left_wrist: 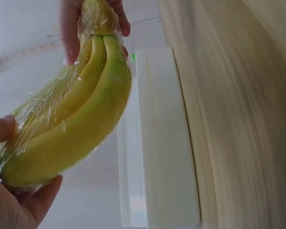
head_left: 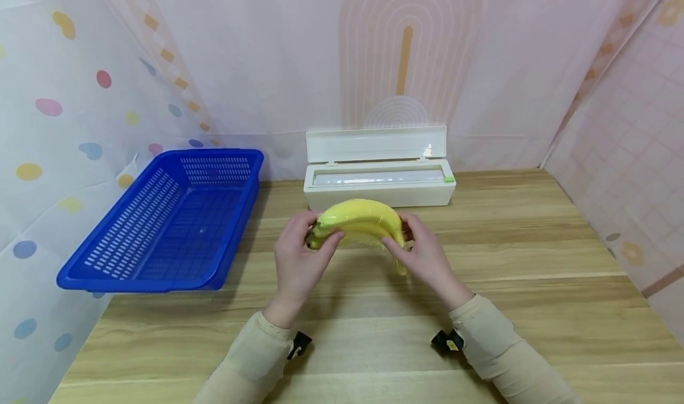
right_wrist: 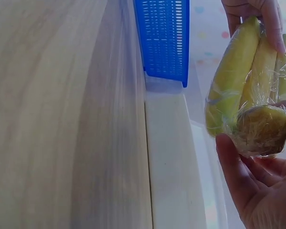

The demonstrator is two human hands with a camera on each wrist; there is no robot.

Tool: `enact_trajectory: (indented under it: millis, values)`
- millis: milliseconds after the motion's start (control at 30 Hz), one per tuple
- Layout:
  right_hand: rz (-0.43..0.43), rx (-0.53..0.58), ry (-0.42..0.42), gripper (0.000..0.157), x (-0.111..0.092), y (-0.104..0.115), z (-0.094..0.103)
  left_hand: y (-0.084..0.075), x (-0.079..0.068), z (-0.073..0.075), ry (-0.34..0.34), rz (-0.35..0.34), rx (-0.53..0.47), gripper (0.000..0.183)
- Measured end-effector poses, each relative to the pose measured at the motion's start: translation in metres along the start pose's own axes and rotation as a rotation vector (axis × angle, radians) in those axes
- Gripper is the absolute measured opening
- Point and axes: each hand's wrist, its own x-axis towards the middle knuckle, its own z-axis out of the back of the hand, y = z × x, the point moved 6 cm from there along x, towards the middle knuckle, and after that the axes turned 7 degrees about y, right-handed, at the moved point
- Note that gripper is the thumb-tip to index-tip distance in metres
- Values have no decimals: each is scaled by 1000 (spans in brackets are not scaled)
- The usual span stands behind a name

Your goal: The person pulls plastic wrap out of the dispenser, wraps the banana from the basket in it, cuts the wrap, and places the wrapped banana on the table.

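Observation:
A bunch of yellow bananas (head_left: 360, 214), wrapped in clear cling film, is held up above the table between both hands. My left hand (head_left: 300, 255) grips the dark tip end, thumb on the near side. At the stem end, my right hand (head_left: 424, 255) holds the bunch with its thumb in front and fingers behind. The left wrist view shows the wrinkled film (left_wrist: 47, 107) stretched over several bananas. In the right wrist view the thick stem (right_wrist: 263, 126) is covered by film too, with the right fingers around it.
Behind the bananas stands a white cling film box (head_left: 379, 196), its lid (head_left: 376, 144) raised and a film roll (head_left: 379, 177) inside. A blue perforated basket (head_left: 227, 237) sits at the left of the wooden table (head_left: 534, 273). Printed cloth walls (head_left: 267, 53) enclose the back and sides.

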Motion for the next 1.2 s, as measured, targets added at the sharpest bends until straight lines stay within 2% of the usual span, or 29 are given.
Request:
enact_trajectory:
  millis: [200,533,667,867,1000,1200]
  values:
    - [20,-44,-58,41,1,-1,9,7,-1,-1,76,51,-38,34]
    - [43,-133,-139,36,0,0,17,13,-1,-7,203,52,29,39]
    - [61,-167,-175,35,0,1,19,12,0,-10,218,54,58,39]
    - [104,-229,-219,32,2,5,23,11,4,-16,233,21,173,35]
    - [113,-265,-226,31,4,8,25,11,7,-20,249,10,234,34]
    - [102,-309,-206,29,7,8,25,14,11,-25,286,32,283,35]
